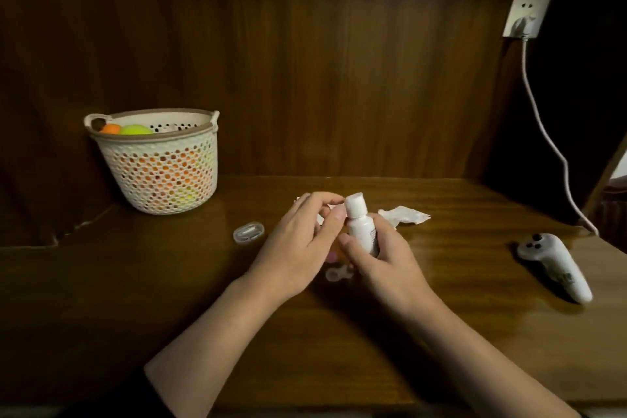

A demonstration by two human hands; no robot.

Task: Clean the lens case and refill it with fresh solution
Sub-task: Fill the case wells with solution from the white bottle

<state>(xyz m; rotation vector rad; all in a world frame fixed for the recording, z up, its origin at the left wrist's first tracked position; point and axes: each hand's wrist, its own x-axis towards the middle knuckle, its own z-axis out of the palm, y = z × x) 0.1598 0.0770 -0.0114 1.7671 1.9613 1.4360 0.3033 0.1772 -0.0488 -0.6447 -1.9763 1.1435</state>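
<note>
Head view, centre frame: right hand (383,258) wrapped shut round white solution bottle (361,231), held upright above counter (458,332). Left hand (298,244) curled, thumb and forefinger pinching bottle cap (354,204). Lens case (334,273) on counter just below hands, partly hidden; open or capped, cannot tell. Crumpled tissue (405,215) right of bottle. Likely step: uncapping for refill. Next: twist cap free, tilt nozzle over case wells, squeeze gently.
</note>
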